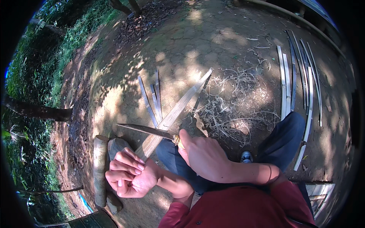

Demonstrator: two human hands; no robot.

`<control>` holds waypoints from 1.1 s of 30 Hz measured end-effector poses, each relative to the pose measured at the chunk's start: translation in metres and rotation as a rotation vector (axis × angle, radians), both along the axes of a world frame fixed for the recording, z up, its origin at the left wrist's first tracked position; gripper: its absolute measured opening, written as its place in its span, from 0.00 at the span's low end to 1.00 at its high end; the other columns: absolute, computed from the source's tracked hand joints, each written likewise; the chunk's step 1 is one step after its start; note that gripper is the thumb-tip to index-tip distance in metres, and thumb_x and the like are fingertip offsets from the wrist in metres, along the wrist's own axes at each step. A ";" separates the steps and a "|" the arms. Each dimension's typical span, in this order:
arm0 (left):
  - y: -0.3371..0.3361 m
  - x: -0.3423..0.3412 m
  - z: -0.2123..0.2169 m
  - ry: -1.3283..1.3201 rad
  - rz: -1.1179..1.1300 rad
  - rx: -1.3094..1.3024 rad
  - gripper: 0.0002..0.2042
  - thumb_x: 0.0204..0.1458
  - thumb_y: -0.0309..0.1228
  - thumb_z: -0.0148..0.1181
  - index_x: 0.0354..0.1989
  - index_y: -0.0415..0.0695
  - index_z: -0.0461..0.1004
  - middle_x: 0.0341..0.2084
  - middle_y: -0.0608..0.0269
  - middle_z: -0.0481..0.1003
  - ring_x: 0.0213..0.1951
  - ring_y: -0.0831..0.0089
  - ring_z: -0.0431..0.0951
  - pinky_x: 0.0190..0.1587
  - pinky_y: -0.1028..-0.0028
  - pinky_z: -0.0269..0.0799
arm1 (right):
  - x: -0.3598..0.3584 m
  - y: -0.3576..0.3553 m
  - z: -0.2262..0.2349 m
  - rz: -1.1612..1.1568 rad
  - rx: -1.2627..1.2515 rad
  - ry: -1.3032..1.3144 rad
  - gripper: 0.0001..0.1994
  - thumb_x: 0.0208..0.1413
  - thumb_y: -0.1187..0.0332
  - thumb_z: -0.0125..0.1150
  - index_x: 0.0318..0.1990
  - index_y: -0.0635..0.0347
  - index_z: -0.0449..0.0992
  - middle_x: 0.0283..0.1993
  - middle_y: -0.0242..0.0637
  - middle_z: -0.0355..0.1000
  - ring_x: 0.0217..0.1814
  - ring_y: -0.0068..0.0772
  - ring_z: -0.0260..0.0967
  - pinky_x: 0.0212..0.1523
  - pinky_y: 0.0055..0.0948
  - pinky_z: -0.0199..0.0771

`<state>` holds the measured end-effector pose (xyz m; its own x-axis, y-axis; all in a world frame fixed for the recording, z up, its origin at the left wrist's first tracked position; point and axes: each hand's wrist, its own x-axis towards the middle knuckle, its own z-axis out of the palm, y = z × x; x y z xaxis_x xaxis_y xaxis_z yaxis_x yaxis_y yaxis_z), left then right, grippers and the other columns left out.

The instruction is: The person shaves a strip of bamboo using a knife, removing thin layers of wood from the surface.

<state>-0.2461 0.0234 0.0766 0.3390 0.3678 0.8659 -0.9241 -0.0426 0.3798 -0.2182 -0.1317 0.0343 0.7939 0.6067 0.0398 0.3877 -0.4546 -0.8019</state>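
Observation:
My left hand (131, 173) is closed round the near end of a long, pale bamboo strip (178, 108), which slants away to the upper right. In my right hand (205, 157) is the handle of a knife (146, 129), its dark blade pointing left. The blade lies across the strip, a short way beyond my left fingers. Whether its edge bites into the surface cannot be made out. My trousered knees are under and beside the work, and the strip's far end reaches over the ground.
Curly shavings (232, 106) cover the ground ahead. Several long strips (287, 81) lie at the right, one beside my knee. A few shorter strips (154, 97) lie at the left. A cut log (100, 171) and stones rest near my left hand. A tree trunk (38, 111) and greenery stand further left.

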 end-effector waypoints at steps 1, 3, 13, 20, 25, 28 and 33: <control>-0.002 -0.001 -0.002 0.003 0.002 -0.007 0.10 0.47 0.30 0.42 0.16 0.44 0.57 0.09 0.61 0.58 0.13 0.72 0.60 0.20 0.74 0.59 | 0.003 -0.001 -0.003 -0.014 -0.005 -0.023 0.13 0.57 0.66 0.55 0.42 0.68 0.65 0.21 0.49 0.71 0.25 0.52 0.73 0.27 0.45 0.73; -0.006 0.001 -0.011 0.002 0.022 -0.053 0.10 0.47 0.29 0.42 0.15 0.43 0.57 0.09 0.61 0.59 0.13 0.72 0.61 0.20 0.73 0.59 | 0.017 -0.005 -0.018 -0.057 -0.027 -0.069 0.13 0.57 0.66 0.54 0.40 0.69 0.65 0.20 0.47 0.72 0.25 0.48 0.75 0.26 0.42 0.74; -0.037 0.015 0.007 -0.093 0.153 -0.235 0.10 0.46 0.30 0.43 0.15 0.44 0.56 0.10 0.63 0.57 0.12 0.73 0.59 0.17 0.76 0.56 | 0.042 -0.006 -0.055 -0.205 0.025 -0.026 0.12 0.56 0.67 0.54 0.39 0.69 0.66 0.18 0.50 0.70 0.24 0.54 0.72 0.25 0.47 0.72; -0.036 0.018 0.006 -0.007 0.101 -0.100 0.11 0.46 0.31 0.44 0.15 0.45 0.56 0.10 0.64 0.55 0.10 0.75 0.55 0.15 0.76 0.54 | 0.018 -0.019 -0.013 -0.071 0.065 0.041 0.12 0.57 0.68 0.53 0.39 0.71 0.66 0.19 0.51 0.71 0.25 0.54 0.74 0.25 0.45 0.74; -0.028 0.021 0.011 -0.063 0.056 -0.035 0.11 0.47 0.31 0.44 0.15 0.46 0.55 0.10 0.64 0.55 0.11 0.75 0.56 0.15 0.77 0.54 | 0.050 -0.018 -0.062 -0.185 0.025 0.082 0.12 0.56 0.68 0.54 0.40 0.71 0.66 0.18 0.50 0.70 0.22 0.55 0.71 0.24 0.45 0.71; -0.025 0.016 0.009 -0.021 0.047 -0.018 0.11 0.48 0.31 0.44 0.15 0.45 0.56 0.11 0.64 0.55 0.12 0.74 0.57 0.15 0.77 0.54 | 0.031 -0.020 -0.027 -0.133 0.130 0.088 0.13 0.56 0.68 0.54 0.41 0.70 0.66 0.18 0.51 0.70 0.22 0.55 0.72 0.24 0.46 0.71; -0.013 0.002 0.002 0.034 0.086 -0.006 0.10 0.48 0.31 0.44 0.16 0.45 0.56 0.11 0.63 0.55 0.12 0.74 0.57 0.14 0.76 0.55 | 0.025 -0.007 -0.034 -0.144 0.101 0.083 0.12 0.57 0.67 0.54 0.39 0.69 0.66 0.19 0.52 0.70 0.24 0.57 0.72 0.25 0.47 0.72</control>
<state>-0.2444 0.0104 0.0784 0.3348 0.4023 0.8521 -0.9037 -0.1192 0.4113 -0.1931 -0.1389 0.0002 0.8752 0.4832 0.0253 0.2549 -0.4159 -0.8729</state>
